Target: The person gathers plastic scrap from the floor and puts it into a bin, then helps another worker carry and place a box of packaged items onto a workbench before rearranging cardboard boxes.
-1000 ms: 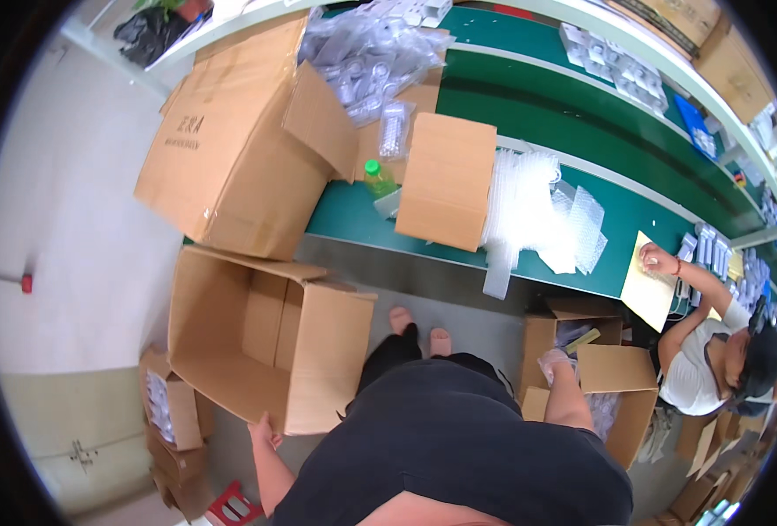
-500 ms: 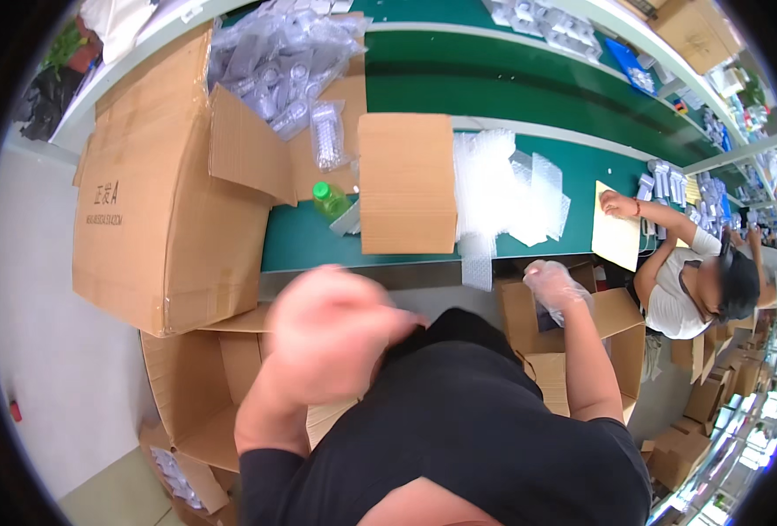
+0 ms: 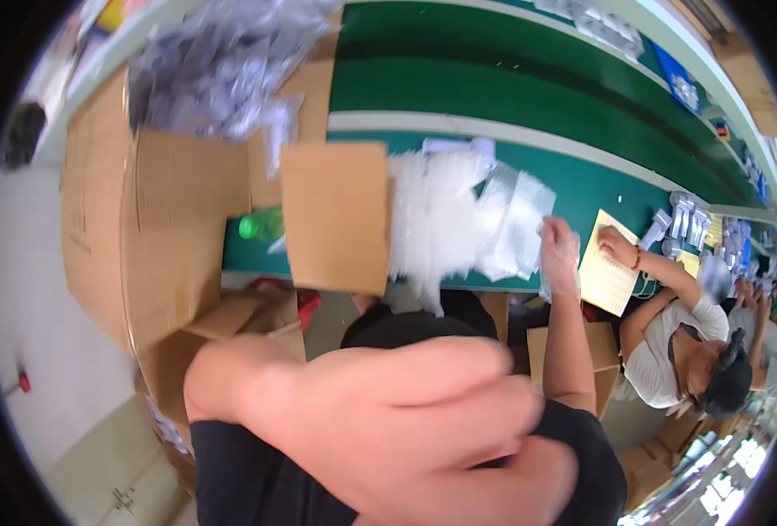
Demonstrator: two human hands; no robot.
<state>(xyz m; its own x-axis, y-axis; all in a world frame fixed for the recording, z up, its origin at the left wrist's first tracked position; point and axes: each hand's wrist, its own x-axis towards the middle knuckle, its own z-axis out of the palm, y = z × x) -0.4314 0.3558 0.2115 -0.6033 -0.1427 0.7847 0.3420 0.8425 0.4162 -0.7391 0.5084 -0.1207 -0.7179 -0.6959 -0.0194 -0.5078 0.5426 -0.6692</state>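
Observation:
Large and close in the foreground, my left hand (image 3: 397, 421) is bare and slightly blurred. It lies across in front of my dark shirt, fingers bent together and thumb curled below them; nothing shows in it. My right hand (image 3: 559, 250) wears a clear thin glove and is raised at the bench's front edge. Its fingers are closed, and whether they grip anything cannot be made out. Just left of it lie clear plastic bags (image 3: 517, 223). Beyond them is a stack of white bubble wrap (image 3: 434, 215), beside an upright brown cardboard box (image 3: 336, 215).
A big open carton (image 3: 95, 219) stands left, with plastic-wrapped parts (image 3: 222, 74) behind it. A green bottle (image 3: 261, 225) sits between carton and box. At right, a co-worker (image 3: 687, 342) leans over a yellow sheet (image 3: 616, 267). An open carton (image 3: 603, 351) stands below my right arm.
My left hand has come nearer the camera and moved right across my body. My right hand has risen from below the bench edge to beside the plastic bags. The view has shifted.

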